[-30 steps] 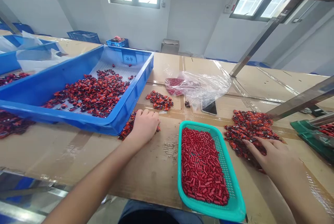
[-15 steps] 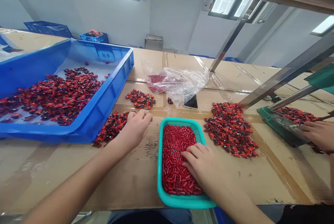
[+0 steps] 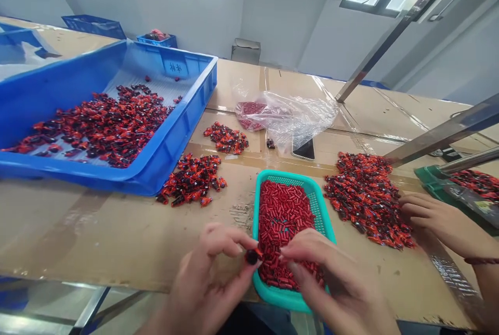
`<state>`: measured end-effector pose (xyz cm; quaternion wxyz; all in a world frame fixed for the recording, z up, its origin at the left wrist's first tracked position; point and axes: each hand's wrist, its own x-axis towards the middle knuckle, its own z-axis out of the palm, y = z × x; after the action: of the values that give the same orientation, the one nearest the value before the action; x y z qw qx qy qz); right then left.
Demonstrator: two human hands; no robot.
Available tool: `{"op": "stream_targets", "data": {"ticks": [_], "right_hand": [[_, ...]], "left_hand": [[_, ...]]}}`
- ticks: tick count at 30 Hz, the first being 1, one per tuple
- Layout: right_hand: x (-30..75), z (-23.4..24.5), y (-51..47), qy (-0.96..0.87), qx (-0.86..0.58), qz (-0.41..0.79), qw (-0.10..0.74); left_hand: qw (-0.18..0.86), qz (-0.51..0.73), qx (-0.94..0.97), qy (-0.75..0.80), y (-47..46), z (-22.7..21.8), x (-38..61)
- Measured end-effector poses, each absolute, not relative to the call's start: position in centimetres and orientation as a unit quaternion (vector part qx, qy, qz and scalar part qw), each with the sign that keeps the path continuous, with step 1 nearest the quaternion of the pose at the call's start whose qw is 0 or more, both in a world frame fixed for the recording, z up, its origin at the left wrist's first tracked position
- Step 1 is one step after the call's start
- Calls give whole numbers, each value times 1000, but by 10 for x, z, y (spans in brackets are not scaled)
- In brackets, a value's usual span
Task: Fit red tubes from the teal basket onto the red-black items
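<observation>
Between thumb and forefinger, my left hand [image 3: 214,267] pinches a small black-and-orange part [image 3: 252,257], just over the near left rim of a green basket [image 3: 286,298]. The basket holds many short red tubes [image 3: 286,205]. My right hand [image 3: 339,278] is above the basket's near right side, its thumb and fingertips closed close to the part; whatever they hold is too small to name. Left of the basket lie a pile of similar black-and-orange parts [image 3: 191,181] and a smaller pile [image 3: 226,137] behind it.
A large blue tray [image 3: 183,111] holding many such parts stands at left. Behind the basket are a clear plastic bag [image 3: 307,114] and a phone [image 3: 303,147]. Another person's hand [image 3: 448,223] touches a big pile [image 3: 366,194] at right, near a green tool [image 3: 460,194] and metal posts [image 3: 382,38].
My left hand has come back from the left pile to the basket with a black-and-orange part. My right hand has risen from among the red tubes. The other person's hand has moved to the right pile.
</observation>
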<state>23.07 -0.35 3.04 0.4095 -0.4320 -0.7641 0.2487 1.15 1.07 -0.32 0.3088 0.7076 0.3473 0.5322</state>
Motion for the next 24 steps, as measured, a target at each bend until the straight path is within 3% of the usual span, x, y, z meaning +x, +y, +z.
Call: {"op": "stream_targets", "data": {"ticks": [9, 24], "right_hand": [[212, 35, -6, -822, -355, 163, 415], [216, 32, -16, -799, -368, 236, 413]], "left_hand": [[187, 499, 777, 336, 0, 7, 9], [168, 478, 792, 341, -11, 6, 9]]}}
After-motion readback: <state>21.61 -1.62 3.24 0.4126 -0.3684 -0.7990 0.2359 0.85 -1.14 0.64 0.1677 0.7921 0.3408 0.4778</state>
